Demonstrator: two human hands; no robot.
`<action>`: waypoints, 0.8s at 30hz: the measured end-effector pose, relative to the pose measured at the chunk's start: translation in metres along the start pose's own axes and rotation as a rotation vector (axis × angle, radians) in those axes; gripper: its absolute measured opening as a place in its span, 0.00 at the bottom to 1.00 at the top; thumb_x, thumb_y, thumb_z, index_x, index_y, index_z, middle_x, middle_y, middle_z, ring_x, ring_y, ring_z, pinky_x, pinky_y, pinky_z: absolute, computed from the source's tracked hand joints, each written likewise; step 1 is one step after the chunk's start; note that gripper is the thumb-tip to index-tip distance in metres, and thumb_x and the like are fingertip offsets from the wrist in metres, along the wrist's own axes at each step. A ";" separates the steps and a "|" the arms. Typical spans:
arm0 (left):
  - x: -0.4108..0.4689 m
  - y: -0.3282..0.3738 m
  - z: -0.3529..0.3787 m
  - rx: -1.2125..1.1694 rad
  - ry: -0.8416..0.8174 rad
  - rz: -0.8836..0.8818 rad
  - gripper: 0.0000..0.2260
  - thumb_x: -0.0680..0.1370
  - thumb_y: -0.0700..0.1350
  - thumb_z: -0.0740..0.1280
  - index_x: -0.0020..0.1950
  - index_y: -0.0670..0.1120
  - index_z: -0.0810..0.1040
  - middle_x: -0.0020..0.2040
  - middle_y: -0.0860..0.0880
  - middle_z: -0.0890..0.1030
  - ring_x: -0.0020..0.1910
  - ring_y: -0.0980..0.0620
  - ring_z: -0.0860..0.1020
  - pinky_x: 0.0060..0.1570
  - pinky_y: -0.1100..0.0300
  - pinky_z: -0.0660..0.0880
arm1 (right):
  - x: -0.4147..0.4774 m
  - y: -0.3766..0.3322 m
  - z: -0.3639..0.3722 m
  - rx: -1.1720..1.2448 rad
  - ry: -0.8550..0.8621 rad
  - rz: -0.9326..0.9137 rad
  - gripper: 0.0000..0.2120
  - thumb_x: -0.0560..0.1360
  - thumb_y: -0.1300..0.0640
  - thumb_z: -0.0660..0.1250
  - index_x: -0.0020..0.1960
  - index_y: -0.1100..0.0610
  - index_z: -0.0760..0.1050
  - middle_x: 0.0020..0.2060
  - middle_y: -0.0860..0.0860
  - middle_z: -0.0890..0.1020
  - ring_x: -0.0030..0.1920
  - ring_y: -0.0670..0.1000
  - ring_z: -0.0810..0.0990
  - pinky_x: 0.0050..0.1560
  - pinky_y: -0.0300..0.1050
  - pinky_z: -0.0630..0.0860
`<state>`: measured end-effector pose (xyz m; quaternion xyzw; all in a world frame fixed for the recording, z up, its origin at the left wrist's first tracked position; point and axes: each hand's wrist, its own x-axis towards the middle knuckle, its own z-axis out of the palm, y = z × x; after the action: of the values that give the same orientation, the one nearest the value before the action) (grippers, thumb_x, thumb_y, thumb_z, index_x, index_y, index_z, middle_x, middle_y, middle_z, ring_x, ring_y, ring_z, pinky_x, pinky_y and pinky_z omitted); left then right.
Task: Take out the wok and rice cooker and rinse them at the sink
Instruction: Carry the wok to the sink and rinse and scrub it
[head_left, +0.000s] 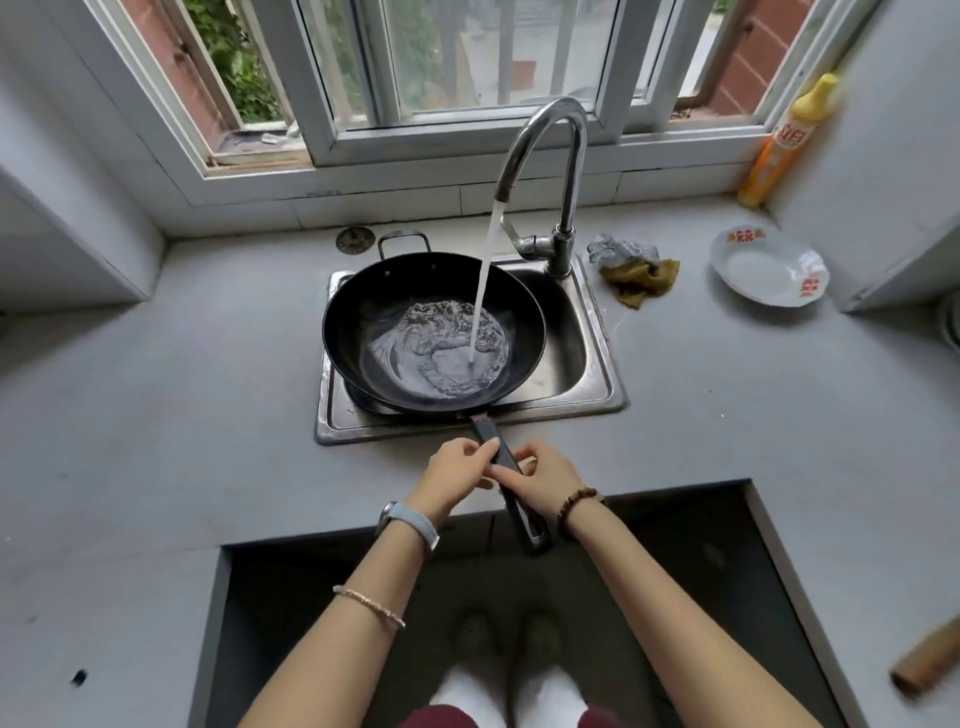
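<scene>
The wok (371, 306) sat at the centre of the frame in the sink (597, 400), its bowl covering the left part of the basin, its small loop handle (404, 239) toward the window. Water (447, 358) from the tap (565, 156) fell into it and pooled in the bottom. It looked like stiff, dark metal, heavy enough already and heavier with water in it, so the load would tend to slosh and tip the bowl if it was lifted by one end. Wet metal would be slippery; the long handle (531, 530), reaching toward lower centre, was the sound place to take it.

Both hands were there: the left hand (457, 470) had fingers and thumb closed round the handle nearer the bowl, and the right hand (548, 480) was wrapped round it just behind.

Right of the sink lay a crumpled cloth (641, 278), then a white dish (763, 267); a yellow bottle (779, 150) stood at upper right. No rice cooker was in view.
</scene>
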<state>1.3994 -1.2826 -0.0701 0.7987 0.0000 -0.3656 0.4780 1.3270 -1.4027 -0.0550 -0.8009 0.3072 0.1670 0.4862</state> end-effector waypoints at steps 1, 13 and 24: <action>0.002 0.001 0.004 -0.022 0.003 -0.018 0.13 0.78 0.53 0.66 0.39 0.46 0.75 0.35 0.49 0.80 0.34 0.50 0.81 0.33 0.62 0.71 | -0.002 -0.001 0.001 -0.001 -0.004 0.002 0.18 0.70 0.45 0.71 0.53 0.53 0.70 0.44 0.51 0.81 0.44 0.50 0.80 0.41 0.42 0.75; 0.007 0.000 0.033 -0.293 0.051 -0.102 0.15 0.74 0.52 0.72 0.38 0.40 0.78 0.34 0.46 0.80 0.32 0.53 0.78 0.32 0.63 0.74 | -0.010 0.000 0.020 0.128 -0.030 0.070 0.06 0.76 0.54 0.63 0.48 0.57 0.73 0.30 0.54 0.78 0.22 0.49 0.75 0.24 0.41 0.75; 0.011 0.001 0.039 -0.221 0.082 -0.115 0.14 0.76 0.51 0.70 0.38 0.42 0.76 0.37 0.44 0.80 0.35 0.49 0.77 0.34 0.60 0.72 | -0.011 -0.001 0.014 0.307 -0.127 0.138 0.06 0.78 0.55 0.62 0.44 0.58 0.72 0.26 0.54 0.74 0.21 0.49 0.72 0.23 0.40 0.73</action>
<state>1.3850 -1.3167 -0.0860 0.7541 0.1054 -0.3572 0.5410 1.3199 -1.3863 -0.0544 -0.6821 0.3518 0.2013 0.6086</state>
